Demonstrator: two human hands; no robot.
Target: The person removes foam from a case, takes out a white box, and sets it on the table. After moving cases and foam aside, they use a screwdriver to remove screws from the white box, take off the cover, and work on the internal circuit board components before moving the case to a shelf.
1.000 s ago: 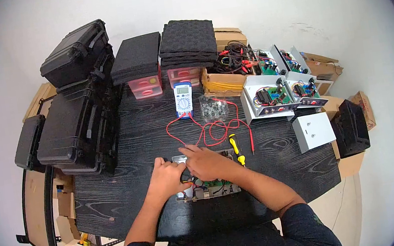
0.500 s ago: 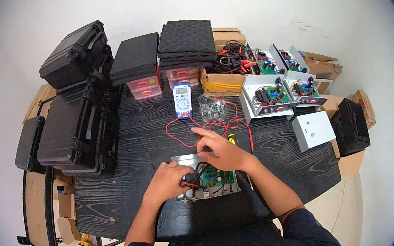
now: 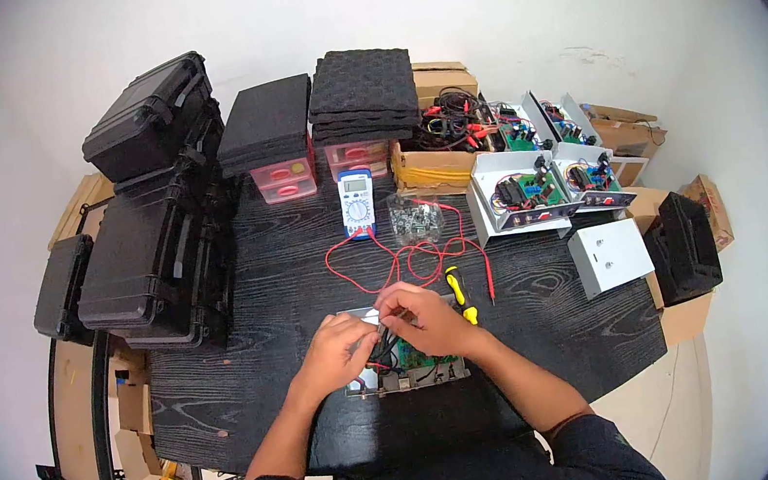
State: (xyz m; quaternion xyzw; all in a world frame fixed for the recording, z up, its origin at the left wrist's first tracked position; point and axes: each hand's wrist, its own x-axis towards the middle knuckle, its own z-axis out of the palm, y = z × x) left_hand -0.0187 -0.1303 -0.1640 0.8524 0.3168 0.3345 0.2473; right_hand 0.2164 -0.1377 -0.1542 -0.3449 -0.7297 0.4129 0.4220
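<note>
An open metal case [image 3: 424,382] lies at the near edge of the table, in front of me. Inside it are a green circuit board [image 3: 412,358] and a bundle of black wires [image 3: 382,350]. Over the case's left side, my left hand [image 3: 334,353] is closed with its fingertips pinched. My right hand [image 3: 427,320] is closed too, its thumb and fingers meeting close to the left fingertips. What the two hands grip is too small to make out. A yellow-and-black screwdriver [image 3: 460,294] lies just beyond my right hand.
A multimeter [image 3: 358,206] with red test leads [image 3: 335,274] lies ahead, beside a clear bag of small parts [image 3: 416,220]. Black hard cases [image 3: 137,260] are stacked at left. Several open units with circuit boards [image 3: 520,191] and a white box [image 3: 610,257] stand at right.
My right hand has come down and toward me, its raised fingers now closed beside the left fingertips. My left hand has shifted slightly right. The screwdriver shows more fully.
</note>
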